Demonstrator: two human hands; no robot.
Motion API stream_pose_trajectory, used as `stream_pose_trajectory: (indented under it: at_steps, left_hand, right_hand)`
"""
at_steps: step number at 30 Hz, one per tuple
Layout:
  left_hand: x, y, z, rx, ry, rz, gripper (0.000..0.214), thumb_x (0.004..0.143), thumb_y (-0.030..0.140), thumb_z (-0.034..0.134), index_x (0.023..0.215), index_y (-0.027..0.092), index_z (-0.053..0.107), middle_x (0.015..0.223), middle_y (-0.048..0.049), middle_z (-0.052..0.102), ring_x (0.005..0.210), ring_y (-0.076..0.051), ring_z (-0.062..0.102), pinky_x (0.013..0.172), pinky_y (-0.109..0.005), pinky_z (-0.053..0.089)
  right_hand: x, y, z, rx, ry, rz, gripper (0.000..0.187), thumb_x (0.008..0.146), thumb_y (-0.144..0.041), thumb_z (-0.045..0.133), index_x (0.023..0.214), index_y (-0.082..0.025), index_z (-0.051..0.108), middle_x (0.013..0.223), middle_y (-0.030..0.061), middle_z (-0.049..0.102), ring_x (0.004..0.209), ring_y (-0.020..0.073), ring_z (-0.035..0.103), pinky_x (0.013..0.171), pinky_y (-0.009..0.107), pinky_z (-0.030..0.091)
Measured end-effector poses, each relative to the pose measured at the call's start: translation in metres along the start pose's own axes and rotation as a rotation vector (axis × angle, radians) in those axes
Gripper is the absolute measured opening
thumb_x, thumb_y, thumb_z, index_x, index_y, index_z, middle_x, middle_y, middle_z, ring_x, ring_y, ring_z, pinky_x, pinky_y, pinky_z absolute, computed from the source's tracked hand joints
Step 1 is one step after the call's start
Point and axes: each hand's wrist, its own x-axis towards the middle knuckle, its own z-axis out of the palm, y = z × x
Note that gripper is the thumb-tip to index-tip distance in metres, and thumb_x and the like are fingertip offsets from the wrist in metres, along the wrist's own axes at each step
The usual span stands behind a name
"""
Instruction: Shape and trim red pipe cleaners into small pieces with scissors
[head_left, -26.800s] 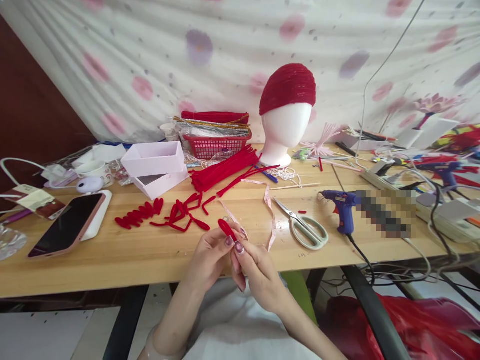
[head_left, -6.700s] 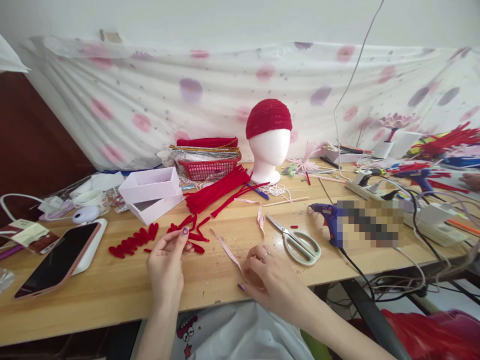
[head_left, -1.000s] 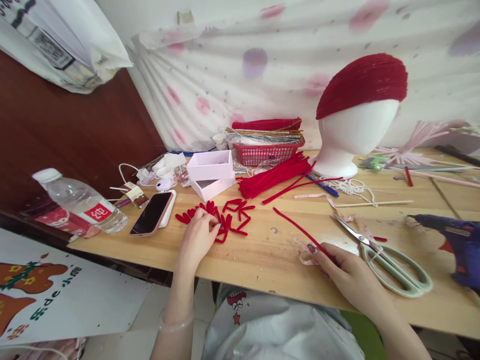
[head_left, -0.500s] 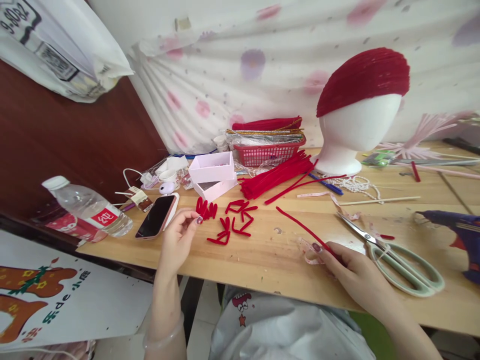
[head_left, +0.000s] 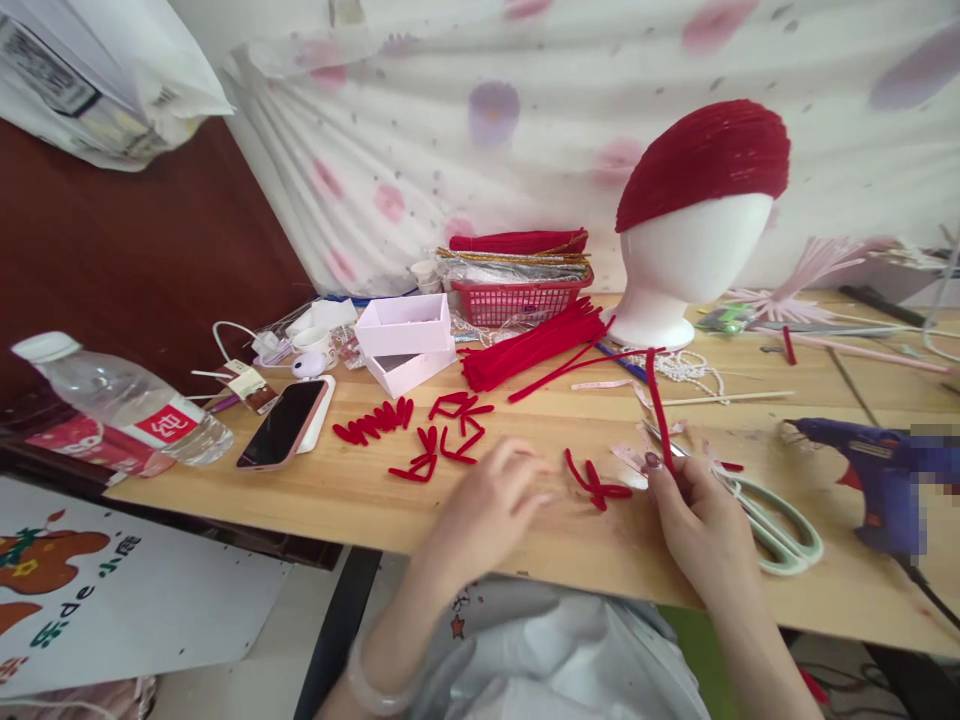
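My right hand (head_left: 701, 530) is closed in a pinch on the lower end of a long red pipe cleaner (head_left: 658, 405), which stands almost upright above the wooden table (head_left: 330, 490). My left hand (head_left: 491, 505) is smeared by motion just left of a few bent red pieces (head_left: 596, 485) lying between the two hands; its fingers point toward them. Farther left lie a row of folded red petals (head_left: 373, 420) and more bent red pieces (head_left: 450, 440). A bundle of straight red pipe cleaners (head_left: 532, 350) lies behind them.
A white foam head (head_left: 679, 270) wears a red cap (head_left: 701, 160). Green-handled scissors (head_left: 776, 530) and a blue glue gun (head_left: 877, 480) lie to the right. A phone (head_left: 281, 425), a water bottle (head_left: 120, 410), a pink box (head_left: 405, 335) and a red basket (head_left: 517, 300) sit on the left and at the back.
My left hand has swung from the petal row on the left to the middle, where bent red pieces now lie. My right hand has raised its pipe cleaner from slanting to nearly upright.
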Motion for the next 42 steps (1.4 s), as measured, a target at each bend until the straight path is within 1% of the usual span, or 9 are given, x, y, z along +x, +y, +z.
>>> stream_pose_trajectory:
  at_steps: [3, 6, 9, 13, 20, 31, 37, 40, 42]
  left_hand:
    - [-0.018, -0.032, -0.055, 0.186, 0.119, -0.245, 0.01, 0.09, 0.019, 0.056, 0.092, 0.022, 0.064, 0.095, -0.0034, 0.066, 0.089, -0.021, 0.064, 0.084, -0.036, 0.051]
    - [-0.03, -0.061, -0.082, 0.311, 0.146, -0.348, 0.008, 0.089, 0.024, 0.056, 0.091, 0.021, 0.063, 0.091, -0.0036, 0.067, 0.084, -0.022, 0.064, 0.082, -0.039, 0.049]
    - [-0.031, -0.076, -0.076, 0.258, 0.091, -0.342, 0.01, 0.087, 0.029, 0.058, 0.087, 0.02, 0.063, 0.094, -0.0049, 0.066, 0.087, -0.023, 0.064, 0.081, -0.038, 0.048]
    - [-0.027, -0.076, -0.064, 0.197, 0.119, -0.321, 0.012, 0.087, 0.026, 0.054, 0.079, 0.02, 0.061, 0.088, -0.0038, 0.063, 0.079, -0.021, 0.062, 0.075, -0.034, 0.047]
    - [-0.033, -0.075, -0.076, 0.146, 0.278, -0.372, 0.014, 0.092, 0.032, 0.047, 0.091, 0.022, 0.056, 0.082, -0.003, 0.069, 0.076, -0.02, 0.065, 0.073, -0.031, 0.048]
    - [-0.053, -0.077, -0.085, 0.241, 0.205, -0.297, 0.011, 0.089, 0.027, 0.051, 0.083, 0.023, 0.06, 0.087, -0.0025, 0.068, 0.08, -0.021, 0.064, 0.074, -0.034, 0.048]
    - [-0.059, -0.084, -0.076, 0.09, 0.36, -0.309, 0.01, 0.088, 0.026, 0.054, 0.082, 0.022, 0.061, 0.077, -0.0016, 0.066, 0.065, -0.017, 0.067, 0.063, -0.03, 0.056]
    - [-0.05, -0.069, -0.062, 0.006, 0.481, -0.285, 0.009, 0.091, 0.026, 0.054, 0.09, 0.02, 0.061, 0.077, -0.0009, 0.066, 0.062, -0.014, 0.069, 0.061, -0.026, 0.058]
    - [-0.038, -0.048, -0.044, -0.095, 0.528, -0.174, 0.007, 0.09, 0.024, 0.059, 0.087, 0.02, 0.064, 0.083, -0.0023, 0.068, 0.066, -0.014, 0.069, 0.062, -0.025, 0.058]
  right_hand:
    - [0.0, 0.001, 0.003, -0.003, 0.013, 0.005, 0.032, 0.081, -0.052, 0.049, 0.079, -0.022, 0.058, 0.058, 0.0006, 0.053, 0.053, 0.0203, 0.047, 0.053, 0.03, 0.033]
    - [0.001, 0.002, 0.006, -0.018, -0.01, 0.022, 0.034, 0.081, -0.053, 0.05, 0.08, -0.021, 0.06, 0.06, 0.0013, 0.056, 0.054, 0.0201, 0.049, 0.054, 0.031, 0.035]
    - [0.0, 0.001, 0.006, -0.051, -0.023, 0.033, 0.035, 0.081, -0.054, 0.049, 0.079, -0.021, 0.06, 0.06, 0.0012, 0.055, 0.052, 0.0196, 0.048, 0.052, 0.031, 0.034]
    - [-0.001, 0.0, 0.004, -0.064, -0.029, 0.006, 0.034, 0.082, -0.053, 0.049, 0.077, -0.021, 0.06, 0.058, 0.0012, 0.055, 0.052, 0.0192, 0.048, 0.052, 0.03, 0.034]
    - [0.0, -0.003, 0.003, -0.074, -0.063, 0.05, 0.037, 0.079, -0.056, 0.049, 0.077, -0.022, 0.061, 0.059, 0.0023, 0.059, 0.054, 0.0207, 0.051, 0.053, 0.032, 0.036]
    - [-0.002, -0.002, 0.001, -0.112, -0.074, 0.046, 0.032, 0.079, -0.053, 0.05, 0.074, -0.023, 0.059, 0.054, -0.0008, 0.052, 0.051, 0.019, 0.048, 0.051, 0.03, 0.034]
    - [-0.001, -0.001, 0.003, -0.136, -0.059, 0.031, 0.033, 0.08, -0.053, 0.05, 0.073, -0.023, 0.059, 0.054, -0.0011, 0.051, 0.051, 0.0192, 0.048, 0.051, 0.03, 0.034]
    - [-0.001, -0.001, 0.004, -0.129, -0.059, 0.008, 0.033, 0.081, -0.053, 0.051, 0.071, -0.022, 0.058, 0.054, -0.0008, 0.051, 0.051, 0.0187, 0.048, 0.051, 0.03, 0.034]
    - [-0.001, -0.003, 0.004, -0.124, -0.063, 0.013, 0.032, 0.08, -0.052, 0.051, 0.071, -0.022, 0.058, 0.053, -0.0006, 0.052, 0.05, 0.0186, 0.048, 0.05, 0.03, 0.033]
